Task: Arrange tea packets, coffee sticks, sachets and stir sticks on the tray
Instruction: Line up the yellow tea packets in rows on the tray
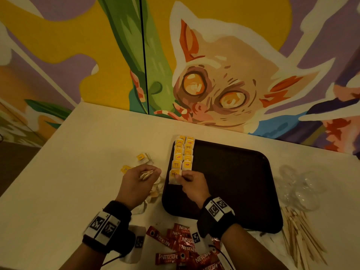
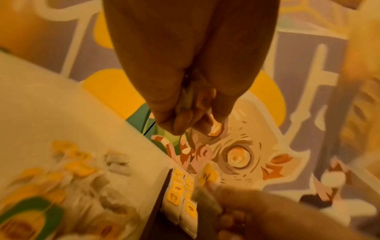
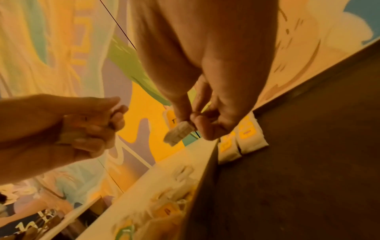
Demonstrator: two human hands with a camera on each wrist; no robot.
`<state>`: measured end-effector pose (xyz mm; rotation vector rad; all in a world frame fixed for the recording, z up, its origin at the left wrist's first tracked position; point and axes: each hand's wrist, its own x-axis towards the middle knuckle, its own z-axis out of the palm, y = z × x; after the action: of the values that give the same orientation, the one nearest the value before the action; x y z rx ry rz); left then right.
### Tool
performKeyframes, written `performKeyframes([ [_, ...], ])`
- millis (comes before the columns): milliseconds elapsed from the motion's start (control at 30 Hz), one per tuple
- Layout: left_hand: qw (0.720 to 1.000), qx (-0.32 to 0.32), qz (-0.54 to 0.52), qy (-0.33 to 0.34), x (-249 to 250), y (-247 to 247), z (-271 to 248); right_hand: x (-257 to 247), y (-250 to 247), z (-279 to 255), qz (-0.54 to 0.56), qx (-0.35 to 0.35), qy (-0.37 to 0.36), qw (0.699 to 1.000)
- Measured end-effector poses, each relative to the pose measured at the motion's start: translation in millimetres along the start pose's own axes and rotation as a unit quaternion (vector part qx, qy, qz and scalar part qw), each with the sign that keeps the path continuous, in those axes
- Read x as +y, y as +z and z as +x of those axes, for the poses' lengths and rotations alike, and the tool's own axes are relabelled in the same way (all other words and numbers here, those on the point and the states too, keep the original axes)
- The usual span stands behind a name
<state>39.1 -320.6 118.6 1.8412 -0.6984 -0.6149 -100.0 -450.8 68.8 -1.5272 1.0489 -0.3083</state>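
- The right hand (image 1: pixel 191 184) is pinching a tea packet (image 1: pixel 174 176) between thumb and fingers (image 3: pixel 202 128), holding it at the near end of the left row on the tray (image 1: pixel 233 188).
- Two rows of tea packets (image 1: pixel 183 152) are lying along the tray's left edge.
- The left hand (image 1: pixel 136 184) is hovering over the worktop (image 1: pixel 68 191), its fingers (image 3: pixel 98 129) curling round a few more packets.
- Coffee sticks (image 1: pixel 181 244) and stir sticks (image 1: pixel 300 236) are lying near the tray.

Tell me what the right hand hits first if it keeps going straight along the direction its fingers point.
The right hand, pinching a tea packet, points up the tray's left edge. It would likely meet the nearest laid tea packets in the two rows first, though its height above them is unclear.
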Motion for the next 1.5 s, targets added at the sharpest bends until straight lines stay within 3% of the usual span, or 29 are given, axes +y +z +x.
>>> performKeyframes([
  [167,0.998,-0.009,-0.024,-0.062,-12,-3,1,17,9,26,-0.095,0.041,0.058,0.993],
  [400,0.997,-0.015,-0.019,-0.068,-14,-13,0,28,26,58,-0.122,0.069,0.113,0.984],
  [567,0.996,-0.024,-0.033,-0.086,-12,-18,-2,45,35,72,-0.146,0.095,0.112,0.978],
  [767,0.989,-0.042,-0.090,-0.114,-5,-11,-4,50,36,72,-0.102,0.133,0.093,0.981],
  [1000,0.946,-0.083,-0.253,-0.184,1,-5,-7,40,26,60,-0.092,0.134,0.067,0.984],
  [1133,0.916,-0.107,-0.316,-0.224,9,-3,-6,3,19,31,-0.068,0.101,0.012,0.992],
  [1267,0.900,-0.127,-0.341,-0.242,18,-2,-7,-36,14,-4,0.011,0.007,-0.074,0.997],
  [1367,0.896,-0.149,-0.352,-0.228,23,-1,-8,-52,13,-24,0.014,-0.041,-0.142,0.989],
  [1500,0.900,-0.168,-0.344,-0.208,29,0,-11,-58,13,-39,-0.001,-0.083,-0.171,0.982],
])
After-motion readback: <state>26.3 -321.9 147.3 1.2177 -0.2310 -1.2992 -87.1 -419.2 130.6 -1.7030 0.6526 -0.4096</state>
